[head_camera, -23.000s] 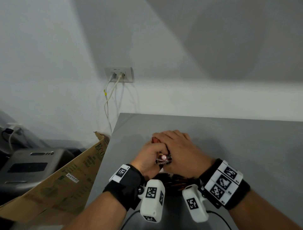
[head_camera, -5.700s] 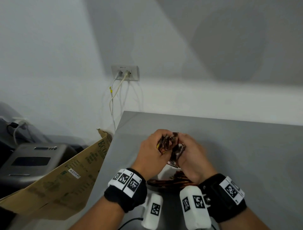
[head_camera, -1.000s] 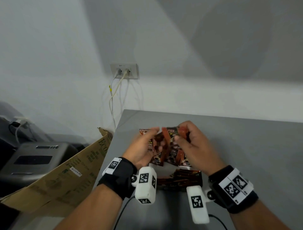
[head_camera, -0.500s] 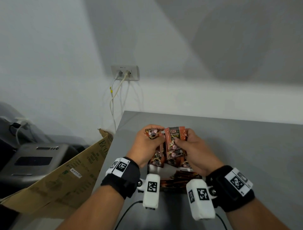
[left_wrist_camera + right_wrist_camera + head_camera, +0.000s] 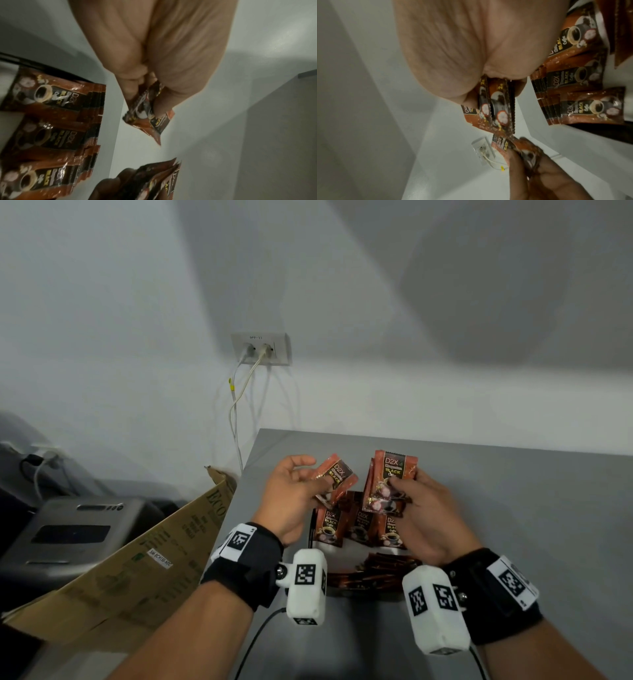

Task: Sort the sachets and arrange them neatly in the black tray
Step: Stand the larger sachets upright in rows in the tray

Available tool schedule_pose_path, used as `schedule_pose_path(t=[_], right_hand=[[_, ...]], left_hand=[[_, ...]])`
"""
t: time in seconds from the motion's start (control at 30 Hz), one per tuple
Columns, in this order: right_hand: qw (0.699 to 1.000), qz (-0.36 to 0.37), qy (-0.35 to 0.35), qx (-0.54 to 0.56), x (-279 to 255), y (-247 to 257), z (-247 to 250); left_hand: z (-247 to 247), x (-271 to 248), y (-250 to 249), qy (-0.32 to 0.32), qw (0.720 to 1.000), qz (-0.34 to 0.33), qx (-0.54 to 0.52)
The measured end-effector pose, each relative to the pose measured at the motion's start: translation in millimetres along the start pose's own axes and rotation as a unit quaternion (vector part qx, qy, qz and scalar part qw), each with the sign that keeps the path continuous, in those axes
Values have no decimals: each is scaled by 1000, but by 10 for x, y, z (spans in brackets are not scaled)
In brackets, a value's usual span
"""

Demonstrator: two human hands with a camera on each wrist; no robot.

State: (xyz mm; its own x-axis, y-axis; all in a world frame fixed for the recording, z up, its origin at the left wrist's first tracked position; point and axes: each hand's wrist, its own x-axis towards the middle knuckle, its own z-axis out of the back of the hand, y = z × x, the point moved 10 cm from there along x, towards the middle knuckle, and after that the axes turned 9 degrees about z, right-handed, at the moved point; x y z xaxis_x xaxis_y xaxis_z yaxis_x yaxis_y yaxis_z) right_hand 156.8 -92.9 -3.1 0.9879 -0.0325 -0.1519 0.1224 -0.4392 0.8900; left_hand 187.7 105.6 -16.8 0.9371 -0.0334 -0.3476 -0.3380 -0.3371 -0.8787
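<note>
— Split since half a second back: one sachet [image 5: 334,481] off in left hand [image 5: 294,498], stack [image 5: 388,482] kept in right hand [image 5: 424,510].

— Tray?

— Straight below both hands, tray [image 5: 312,529] nearly hidden; sachet rows [image 5: 359,529] inside, long axes pointing away. Left nearer the leftmost row.

— Grips?

— Left: thumb and fingers pinching the tilted sachet, index raised. Right: thumb clamped on the upright stack.

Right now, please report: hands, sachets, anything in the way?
Left hand pinches one sachet. Right hand holds a small stack. Three sachets in a row in the tray. Nothing in the way.
</note>
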Motion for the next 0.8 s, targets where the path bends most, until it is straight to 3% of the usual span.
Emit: schedule_pose_path(t=[0.2,0.3,0.43,0.6,0.73,0.8], right_hand=[[998,6,34,-59,-52,-79,-203],[983,53,50,-171,-95,-15,-265],[944,126,69,-296,-146,94,-355],[848,144,123,-495,-70,23,-347],[807,177,190,-531,-174,232,-493],[713,183,276,-617,-260,248,-688]], left_hand=[[-393,-170,286,109,982,118,-101],[-579,-292,285,163,970,140,-111],[-646,-327,365,156,972,146,-95],[-608,-363,440,147,966,166,-133],[-548,-335,381,125,975,158,-89],[-576,-326,351,142,974,155,-88]])
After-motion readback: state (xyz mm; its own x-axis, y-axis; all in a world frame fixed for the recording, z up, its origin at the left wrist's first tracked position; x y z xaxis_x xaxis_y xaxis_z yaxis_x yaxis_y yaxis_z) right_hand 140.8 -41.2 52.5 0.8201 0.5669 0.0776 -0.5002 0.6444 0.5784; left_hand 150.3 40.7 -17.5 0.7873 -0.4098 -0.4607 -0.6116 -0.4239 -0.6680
